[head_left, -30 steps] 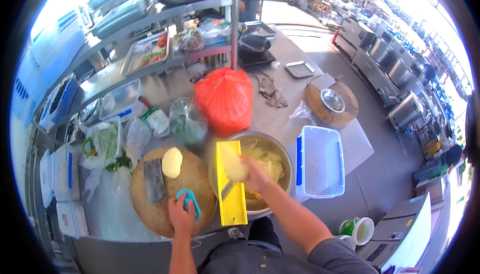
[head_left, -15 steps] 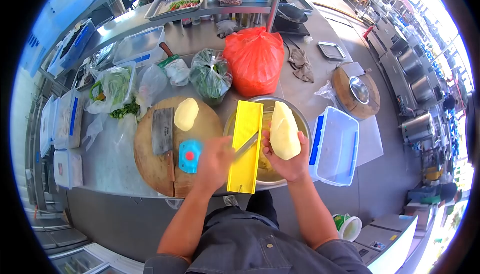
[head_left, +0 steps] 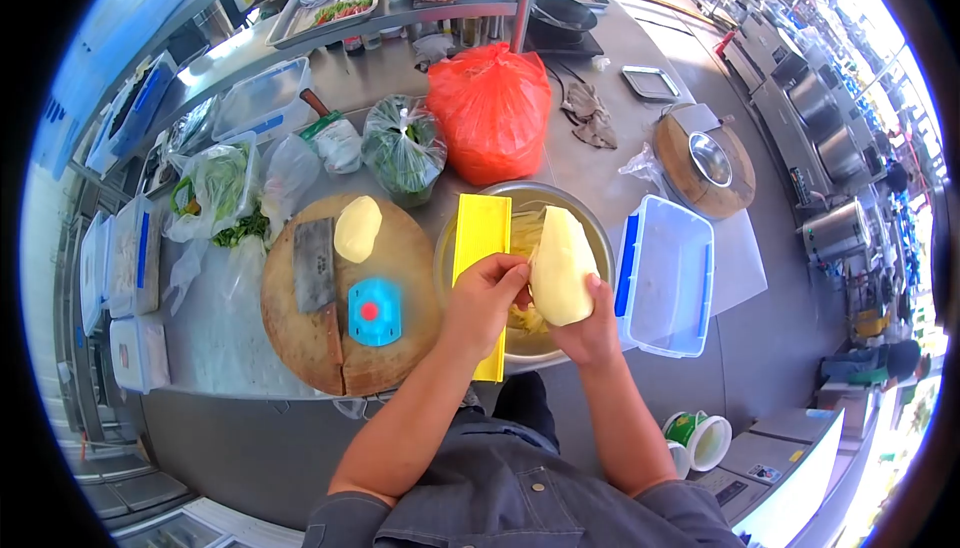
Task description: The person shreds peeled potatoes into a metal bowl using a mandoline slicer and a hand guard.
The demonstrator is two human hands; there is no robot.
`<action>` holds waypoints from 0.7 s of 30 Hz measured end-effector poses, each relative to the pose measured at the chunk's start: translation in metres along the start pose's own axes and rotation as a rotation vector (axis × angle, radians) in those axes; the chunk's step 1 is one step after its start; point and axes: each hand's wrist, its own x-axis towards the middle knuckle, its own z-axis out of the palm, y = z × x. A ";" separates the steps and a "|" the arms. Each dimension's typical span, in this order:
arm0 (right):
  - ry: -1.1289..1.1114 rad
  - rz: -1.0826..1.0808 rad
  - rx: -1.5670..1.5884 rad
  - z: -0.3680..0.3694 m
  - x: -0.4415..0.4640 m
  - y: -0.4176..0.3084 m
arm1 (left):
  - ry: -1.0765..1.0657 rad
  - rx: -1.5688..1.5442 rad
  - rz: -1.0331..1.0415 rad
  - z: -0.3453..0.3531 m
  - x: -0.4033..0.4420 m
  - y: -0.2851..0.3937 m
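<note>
My right hand (head_left: 590, 330) holds a large peeled potato (head_left: 561, 268) over the metal bowl (head_left: 607, 238). My left hand (head_left: 487, 300) has its fingers pinched together at the potato's left side; whatever may be between them is too small to name. Below that hand, the yellow slicer (head_left: 482, 228) lies across the bowl's left part, its middle hidden by the hand. Pale shreds (head_left: 527, 233) show in the bowl. On the round wooden board (head_left: 410, 248) are a second peeled potato (head_left: 358, 229), a cleaver (head_left: 315, 266) and a blue holder with a red knob (head_left: 375, 312).
An empty clear box (head_left: 672, 278) stands right of the bowl. Behind are a red bag (head_left: 490, 113) and a bag of greens (head_left: 404, 148). A smaller board (head_left: 735, 163) carries a metal bowl (head_left: 710, 160). Bagged vegetables (head_left: 215, 188) sit at the left.
The blue holder has left my left hand and lies on the board. My left hand has moved right to the potato, which my right hand has lifted off the slicer. The view has shifted.
</note>
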 end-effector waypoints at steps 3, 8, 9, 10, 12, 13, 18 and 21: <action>0.019 -0.006 0.046 -0.013 -0.002 -0.002 | -0.023 -0.191 -0.063 0.012 0.003 0.001; -0.039 -0.030 0.064 -0.034 -0.006 -0.007 | -0.190 -0.235 -0.253 0.012 0.016 -0.008; 0.002 -0.047 0.038 -0.034 -0.007 -0.008 | -0.195 -0.230 -0.258 0.014 0.019 -0.009; 0.047 -0.064 0.012 -0.034 -0.008 -0.009 | -0.192 -0.220 -0.248 0.016 0.020 -0.011; 0.075 -0.074 0.062 -0.038 -0.009 -0.010 | -0.193 -0.205 -0.249 0.020 0.022 -0.015; 0.095 -0.081 0.104 -0.040 -0.009 -0.011 | -0.187 -0.200 -0.230 0.021 0.022 -0.016; 0.245 -0.105 0.306 -0.053 -0.010 -0.016 | -0.214 -0.218 -0.155 0.036 0.023 -0.013; 0.250 -0.126 0.347 -0.059 -0.011 -0.021 | -0.171 0.000 0.059 0.041 0.021 -0.004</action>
